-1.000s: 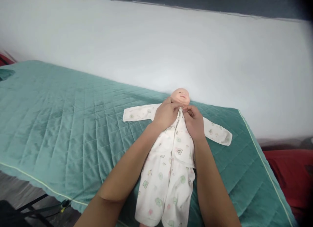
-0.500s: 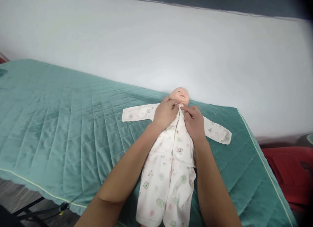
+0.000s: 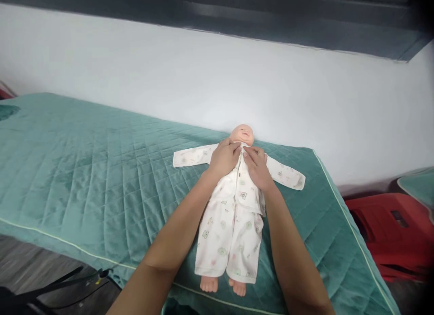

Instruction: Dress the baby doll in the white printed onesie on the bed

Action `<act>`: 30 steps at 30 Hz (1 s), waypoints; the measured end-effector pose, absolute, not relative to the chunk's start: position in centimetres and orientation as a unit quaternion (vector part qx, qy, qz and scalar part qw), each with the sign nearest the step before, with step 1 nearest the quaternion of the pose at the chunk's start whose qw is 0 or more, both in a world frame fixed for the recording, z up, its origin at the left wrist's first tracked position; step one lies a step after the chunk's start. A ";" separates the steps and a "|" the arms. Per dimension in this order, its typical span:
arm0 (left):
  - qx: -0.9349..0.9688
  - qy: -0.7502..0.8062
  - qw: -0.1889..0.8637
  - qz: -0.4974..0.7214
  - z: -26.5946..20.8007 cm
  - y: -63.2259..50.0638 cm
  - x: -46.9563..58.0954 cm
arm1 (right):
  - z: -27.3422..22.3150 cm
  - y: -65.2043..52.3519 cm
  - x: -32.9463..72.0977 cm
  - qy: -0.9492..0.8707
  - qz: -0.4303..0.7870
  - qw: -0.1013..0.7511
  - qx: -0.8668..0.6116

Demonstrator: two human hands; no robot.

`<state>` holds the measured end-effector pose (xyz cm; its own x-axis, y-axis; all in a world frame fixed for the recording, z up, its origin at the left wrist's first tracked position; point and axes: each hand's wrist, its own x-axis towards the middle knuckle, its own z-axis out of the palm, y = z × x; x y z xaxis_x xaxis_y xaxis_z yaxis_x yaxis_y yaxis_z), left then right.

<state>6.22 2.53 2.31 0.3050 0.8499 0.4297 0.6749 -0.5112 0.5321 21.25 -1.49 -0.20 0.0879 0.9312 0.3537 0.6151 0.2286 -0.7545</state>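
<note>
A baby doll (image 3: 242, 133) lies on its back, its head toward the wall and its bare feet toward me. It wears a white printed shirt (image 3: 249, 193) with long sleeves spread out to both sides, and matching trousers (image 3: 217, 240). My left hand (image 3: 225, 158) is closed on the shirt's front edge just below the doll's chin. Opposite it, my right hand (image 3: 257, 165) grips the other front edge with bent fingers. The two hands almost meet at the collar. My fingers hide the top fastening; lower down the shirt fronts lie together.
A green quilted cover (image 3: 101, 179) with a pale piped edge lies under the doll. Behind it rises a white wall (image 3: 203, 71). A red plastic chair (image 3: 393, 229) stands at the right, and dark thin bars (image 3: 47, 290) show at lower left.
My view has tilted and pulled back, so the doll's feet now show. Both hands remain at the collar, and the right fingers lie flatter against the shirt, with its front edges closer together.
</note>
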 end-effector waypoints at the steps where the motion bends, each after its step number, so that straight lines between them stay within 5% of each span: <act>1: 0.799 0.474 0.126 0.348 2.3 2.3 6.2 | -0.2 -1.5 21.3 -0.650 0.179 0.438 -0.594; 10: 0.770 0.437 0.193 0.423 1.1 -0.1 4.7 | 0.4 -5.5 19.5 -0.640 0.104 0.517 -0.559; 24: 0.772 0.403 0.292 0.395 2.0 0.7 4.0 | 1.0 -3.5 19.0 -0.566 0.149 0.443 -0.679; 30: 0.711 0.415 0.360 0.439 2.7 0.3 4.6 | 1.1 -3.5 19.9 -0.521 0.257 0.547 -0.604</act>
